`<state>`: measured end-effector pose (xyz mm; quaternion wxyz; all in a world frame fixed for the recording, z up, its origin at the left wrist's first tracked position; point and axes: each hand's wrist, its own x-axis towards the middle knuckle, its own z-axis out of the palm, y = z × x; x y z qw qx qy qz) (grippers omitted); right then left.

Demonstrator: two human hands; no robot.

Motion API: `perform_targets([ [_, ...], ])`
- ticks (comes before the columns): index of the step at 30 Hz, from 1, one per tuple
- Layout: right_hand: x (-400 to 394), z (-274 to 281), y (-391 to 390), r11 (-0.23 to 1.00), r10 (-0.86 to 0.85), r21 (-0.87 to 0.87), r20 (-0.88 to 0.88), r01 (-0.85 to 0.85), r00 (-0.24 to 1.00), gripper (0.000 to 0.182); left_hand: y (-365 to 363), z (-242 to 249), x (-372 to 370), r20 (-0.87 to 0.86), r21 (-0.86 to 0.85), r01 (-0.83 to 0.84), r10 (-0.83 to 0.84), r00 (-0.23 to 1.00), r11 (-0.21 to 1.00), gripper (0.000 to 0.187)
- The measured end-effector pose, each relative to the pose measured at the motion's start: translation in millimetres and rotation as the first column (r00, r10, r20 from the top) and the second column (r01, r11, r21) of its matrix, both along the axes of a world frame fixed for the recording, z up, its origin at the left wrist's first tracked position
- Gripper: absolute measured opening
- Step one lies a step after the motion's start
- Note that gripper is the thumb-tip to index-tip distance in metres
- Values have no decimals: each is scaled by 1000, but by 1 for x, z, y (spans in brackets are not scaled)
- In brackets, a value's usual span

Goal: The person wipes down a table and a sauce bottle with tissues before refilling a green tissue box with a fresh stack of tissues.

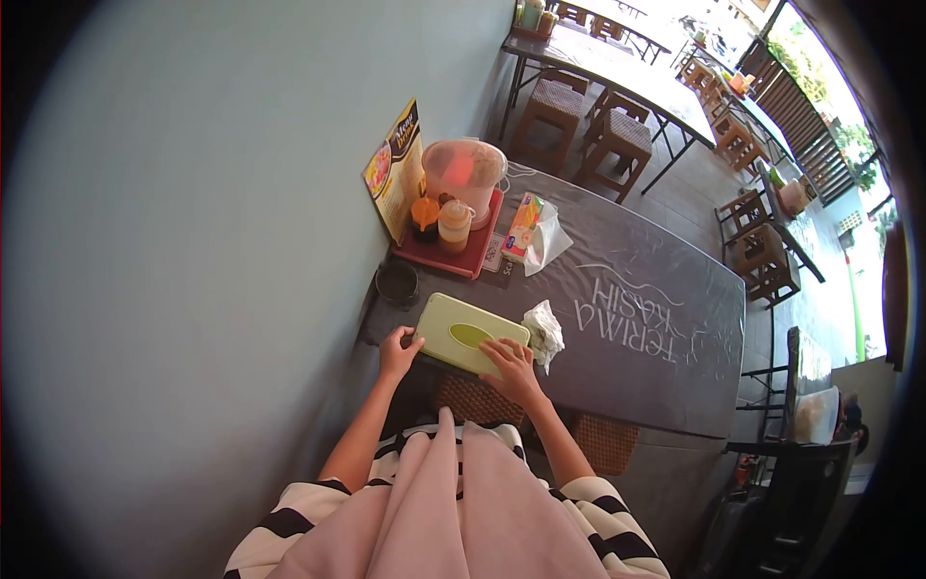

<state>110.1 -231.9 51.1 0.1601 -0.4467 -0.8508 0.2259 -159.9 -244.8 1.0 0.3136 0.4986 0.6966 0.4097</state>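
A light green lidded box (445, 322) with a darker green oval on its lid lies at the near edge of the dark table. My left hand (396, 353) is closed at the box's left end, fingertips on its corner. Across the right part of the lid, my right hand (511, 370) lies with its fingers spread, the thumb toward the near side. Crumpled white tissue (544, 336) sits just beyond the box's right end. A small black bowl (396, 282) is behind my left hand.
A red tray (475, 253) holds a lidded clear tub (465, 174) and two sauce bottles (455, 227). Beside it are a menu card (394, 174) and a tissue pack (524, 227). A wall (212, 241) borders the left. Woven stools (617, 140) stand by another table.
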Motion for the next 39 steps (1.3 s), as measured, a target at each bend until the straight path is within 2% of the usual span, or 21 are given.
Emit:
perform_targets([
  [1,2,-2,-2,1000,-15,-1,-88,15,996,68,0,1,0,1,0,0,0,1000,1000,29],
  [2,3,-5,-5,1000,-16,-2,-86,16,996,68,-1,2,1,14,-8,-14,14,1000,1000,28],
  [4,-1,-3,-11,983,-162,83,-36,164,986,69,-1,4,1,28,-17,-24,25,999,1000,27],
  [5,-1,-4,-12,983,-164,82,-34,167,986,69,-1,5,1,29,-27,-30,31,999,999,28],
  [7,-4,-7,-13,979,-160,136,27,155,987,58,-2,9,2,29,-38,-38,39,999,999,28],
  [8,-5,-8,-13,979,-158,134,27,153,987,58,-1,11,2,55,-51,-38,41,998,998,28],
  [10,-12,1,-9,972,-180,152,-13,180,984,43,-1,13,2,81,-65,-40,46,996,997,29],
  [11,-16,5,-6,972,-178,152,-13,178,984,43,-1,14,2,72,-66,-32,37,997,997,29],
  [13,-25,11,0,988,-150,40,20,149,989,30,-1,15,0,62,-68,-25,30,998,997,29],
  [14,-29,8,2,988,-149,40,19,148,989,30,0,15,0,65,-69,-16,20,998,997,29],
  [17,-45,4,9,986,-163,-40,-45,161,986,31,0,12,-2,67,-66,-5,9,998,998,30],
  [19,-54,18,13,977,-114,-162,135,136,984,41,0,12,-1,68,-59,-2,6,998,998,30],
  [20,-58,13,16,978,-114,-159,133,135,984,41,0,13,-1,66,-67,0,4,998,998,30],
  [22,-65,8,22,986,-98,-119,171,119,980,58,0,10,-3,62,-73,3,1,998,997,30],
  [23,-67,5,29,986,-98,-117,169,119,981,58,0,9,-3,57,-69,6,-2,998,998,30],
  [24,-72,16,42,900,-51,-411,233,146,971,65,0,7,-4,54,-66,9,-6,999,998,30],
  [25,-74,21,50,728,13,-661,279,182,960,72,1,9,-3,53,-66,9,-6,999,998,30],
  [28,-79,19,54,659,-34,-707,312,257,949,79,0,11,-3,77,-83,6,0,997,997,30],
  [33,-81,13,51,675,-92,-671,337,307,937,80,-1,16,-2,20,-65,9,-7,1000,998,30],
  [36,-83,9,52,680,-107,-653,360,332,927,79,0,15,-2,73,-73,2,4,997,997,30],
  [39,-86,9,52,673,-122,-643,391,365,912,78,-1,14,-1,40,-49,0,2,999,999,30],
])
